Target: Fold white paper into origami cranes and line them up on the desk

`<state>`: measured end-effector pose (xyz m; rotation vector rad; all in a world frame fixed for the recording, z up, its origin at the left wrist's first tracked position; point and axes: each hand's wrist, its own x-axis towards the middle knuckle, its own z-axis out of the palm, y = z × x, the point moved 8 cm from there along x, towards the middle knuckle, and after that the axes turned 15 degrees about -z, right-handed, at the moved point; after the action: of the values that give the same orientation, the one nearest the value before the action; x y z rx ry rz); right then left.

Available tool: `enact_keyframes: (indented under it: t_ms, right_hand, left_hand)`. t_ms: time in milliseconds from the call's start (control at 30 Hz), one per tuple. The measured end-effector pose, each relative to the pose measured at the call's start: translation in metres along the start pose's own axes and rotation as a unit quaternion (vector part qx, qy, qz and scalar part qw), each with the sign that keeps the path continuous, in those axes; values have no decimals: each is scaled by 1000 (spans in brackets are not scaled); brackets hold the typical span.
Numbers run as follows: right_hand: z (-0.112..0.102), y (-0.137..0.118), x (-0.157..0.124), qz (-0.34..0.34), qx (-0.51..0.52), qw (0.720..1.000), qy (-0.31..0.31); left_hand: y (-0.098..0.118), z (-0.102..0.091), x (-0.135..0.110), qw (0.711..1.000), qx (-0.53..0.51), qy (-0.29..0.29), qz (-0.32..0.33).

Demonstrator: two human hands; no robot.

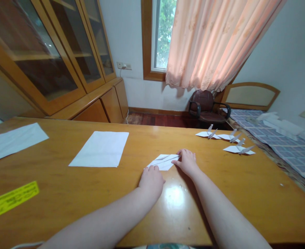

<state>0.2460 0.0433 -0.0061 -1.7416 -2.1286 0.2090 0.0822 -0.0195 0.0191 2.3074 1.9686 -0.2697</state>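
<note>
A partly folded piece of white paper (165, 163) lies on the wooden table in front of me, with a crease line running along its length. My left hand (152, 180) is closed, its curled fingertips on the paper's left corner. At the opposite end, my right hand (188, 162) pinches the right corner between thumb and fingers. Three folded paper cranes (237, 149) stand at the far right of the table, beyond my right hand.
A stack of white paper sheets (100, 148) lies left of my hands, and another white sheet (14, 141) is farther left. A yellow strip with writing (12, 200) is on the near left. Behind the table are a cabinet (90, 100), an armchair (206, 107) and a bed (277, 135).
</note>
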Motion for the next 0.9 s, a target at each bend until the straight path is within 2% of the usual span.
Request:
enact_keyframes:
  t_ms: [100, 233, 367, 500, 633, 900]
  right_hand:
    - [-3, -11, 3, -77, 15, 997, 7]
    - [3, -37, 1, -228, 71, 970, -40]
    - [6, -49, -2, -281, 82, 954, -63]
    - [2, -56, -4, -300, 85, 949, -48]
    - [2, -58, -3, -277, 89, 956, -45]
    - [2, -67, -5, -229, 105, 966, -56]
  left_hand:
    - [-3, -2, 5, 1000, -12, 11, 4]
    - [-14, -9, 21, 998, -48, 47, 16]
    - [-29, -17, 37, 988, -118, 97, -1]
    - [-36, -13, 44, 982, -147, 112, -25]
    - [-35, -4, 46, 983, -149, 106, -26]
    - [-30, 5, 49, 981, -187, 58, 2]
